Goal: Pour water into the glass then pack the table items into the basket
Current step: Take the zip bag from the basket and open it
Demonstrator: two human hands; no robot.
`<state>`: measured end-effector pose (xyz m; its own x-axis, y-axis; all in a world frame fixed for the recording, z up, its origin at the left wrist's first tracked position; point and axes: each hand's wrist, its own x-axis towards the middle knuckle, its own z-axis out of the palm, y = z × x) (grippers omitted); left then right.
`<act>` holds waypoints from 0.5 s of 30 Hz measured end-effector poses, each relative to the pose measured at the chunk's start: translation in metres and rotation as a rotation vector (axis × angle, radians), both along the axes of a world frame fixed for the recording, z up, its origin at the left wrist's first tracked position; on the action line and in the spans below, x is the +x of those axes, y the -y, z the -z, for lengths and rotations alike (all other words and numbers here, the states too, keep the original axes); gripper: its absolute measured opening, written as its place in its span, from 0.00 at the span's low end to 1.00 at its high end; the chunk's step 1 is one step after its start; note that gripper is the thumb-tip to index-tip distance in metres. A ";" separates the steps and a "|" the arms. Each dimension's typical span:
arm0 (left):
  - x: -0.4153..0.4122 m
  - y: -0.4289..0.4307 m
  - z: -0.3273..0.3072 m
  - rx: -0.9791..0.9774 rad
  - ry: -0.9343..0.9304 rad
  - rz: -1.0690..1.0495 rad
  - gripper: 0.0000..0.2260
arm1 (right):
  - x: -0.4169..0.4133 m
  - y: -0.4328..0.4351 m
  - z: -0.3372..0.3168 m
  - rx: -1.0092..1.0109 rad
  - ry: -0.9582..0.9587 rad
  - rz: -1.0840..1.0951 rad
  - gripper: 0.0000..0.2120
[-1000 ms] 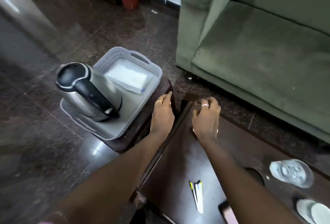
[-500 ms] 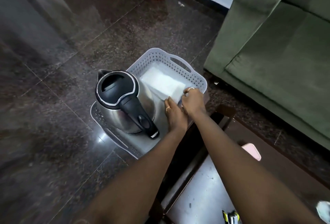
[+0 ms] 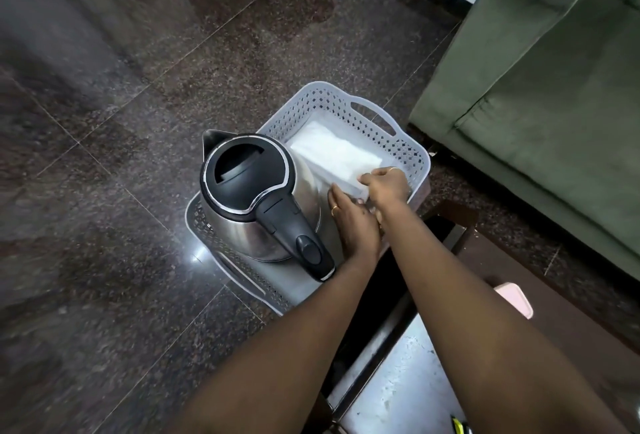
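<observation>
Below both forearms lies the glossy dark tabletop [image 3: 398,399]. Beyond it, the left hand [image 3: 349,222] rests with straight fingers inside the pale grey perforated plastic basket [image 3: 408,149]. The steel kettle with black lid [image 3: 249,191] stands just left of this hand. The right hand [image 3: 384,186] pinches the near corner of the white folded packet [image 3: 336,156].

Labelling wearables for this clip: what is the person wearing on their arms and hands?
No sleeves show on either arm. The left hand has a gold ring on one finger; the right hand wears a thin ring too.

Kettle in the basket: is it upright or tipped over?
Upright. The kettle stands on its base inside the basket, its black lid facing up.
</observation>
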<state>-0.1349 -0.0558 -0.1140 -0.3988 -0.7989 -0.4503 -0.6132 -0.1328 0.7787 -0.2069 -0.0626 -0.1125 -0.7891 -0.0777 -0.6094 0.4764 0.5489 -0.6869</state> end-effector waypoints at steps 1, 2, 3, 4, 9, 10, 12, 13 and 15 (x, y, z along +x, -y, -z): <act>0.001 0.001 0.000 -0.011 -0.025 -0.017 0.25 | -0.001 0.000 0.001 -0.033 0.014 0.045 0.10; 0.001 0.001 0.000 -0.014 -0.057 -0.046 0.25 | -0.002 0.000 0.000 -0.066 0.001 0.080 0.13; 0.001 0.002 -0.001 -0.008 -0.105 -0.085 0.25 | -0.002 0.001 -0.002 -0.097 -0.038 0.103 0.14; 0.001 0.002 -0.003 0.006 -0.160 -0.130 0.25 | -0.001 0.000 -0.005 -0.140 -0.080 0.117 0.15; -0.004 -0.004 -0.020 0.271 -0.412 -0.300 0.22 | 0.000 -0.021 -0.037 -0.323 -0.326 0.179 0.22; -0.006 -0.006 -0.024 0.367 -0.467 -0.338 0.21 | 0.001 -0.029 -0.045 -0.377 -0.344 0.185 0.25; -0.011 -0.013 -0.035 0.497 -0.579 -0.403 0.17 | 0.006 -0.049 -0.064 -0.542 -0.301 0.187 0.25; -0.012 -0.018 -0.039 0.527 -0.638 -0.426 0.15 | 0.009 -0.059 -0.072 -0.628 -0.245 0.176 0.23; -0.014 -0.035 -0.049 0.541 -0.722 -0.437 0.10 | 0.014 -0.089 -0.086 -0.819 -0.079 0.180 0.18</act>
